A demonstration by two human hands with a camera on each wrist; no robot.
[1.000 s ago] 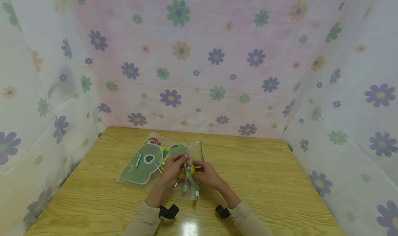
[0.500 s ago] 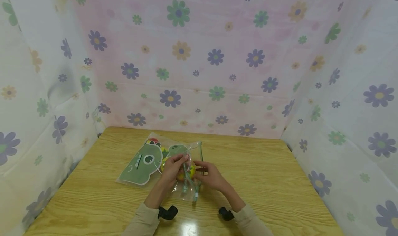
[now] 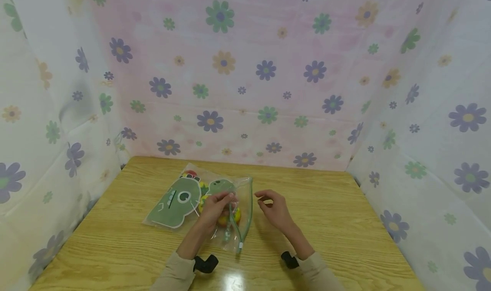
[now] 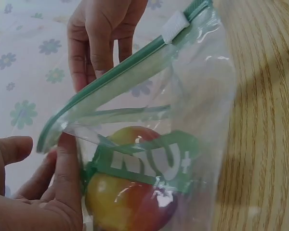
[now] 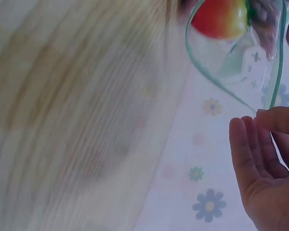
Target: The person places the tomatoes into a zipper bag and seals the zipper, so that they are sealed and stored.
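A clear zip bag with a green cartoon dinosaur print lies on the table, its mouth to the right. Round red-and-yellow, fruit-like things show through the film; one fruit sits close to the mouth. My left hand grips the near lip of the mouth, its fingertips at the film. The two green lips stand apart, and a white slider sits at the near end of the zip. My right hand hovers just right of the far lip, fingers loosely bent, holding nothing.
The wood-grain table extends on both sides of the bag. Flower-printed cloth hangs behind it and along both sides. Dark curved pieces sit at both wrists, by the beige sleeves.
My right hand has drawn back to the right, off the bag's mouth. The far lip has spread rightward, so the mouth is wider. My left hand stays almost where it was.
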